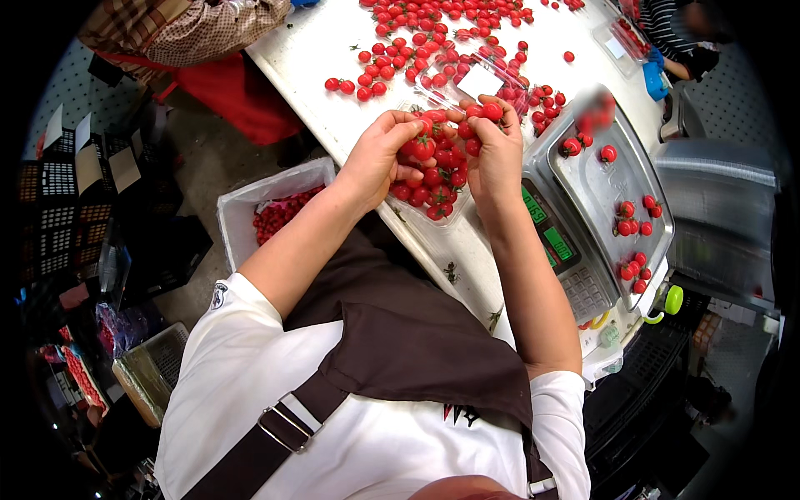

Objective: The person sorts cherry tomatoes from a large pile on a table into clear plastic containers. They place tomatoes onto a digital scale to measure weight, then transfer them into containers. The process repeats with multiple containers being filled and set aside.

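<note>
Over an open clear plastic punnet [455, 212] filled with cherry tomatoes [435, 177], both hands are close together. Between the thumb and fingers of my left hand [380, 153] are cherry tomatoes [424, 148] with green stems. My right hand [497, 150] pinches a few more cherry tomatoes [492, 112]. Just beyond the hands lies a clear plastic lid or box with a white label [480, 82], with tomatoes around and under it. To the right stands a digital scale [584, 281] whose steel tray [615, 187] bears small clusters of tomatoes [627, 226].
Loose cherry tomatoes [400, 59] spread over the far part of the white table [300, 81]. A white foam box [275, 181] holding tomatoes stands beside the table at left. One person [206, 31] is at upper left; another [675, 37], blue-gloved, is at upper right. Black crates [56, 200] stand far left.
</note>
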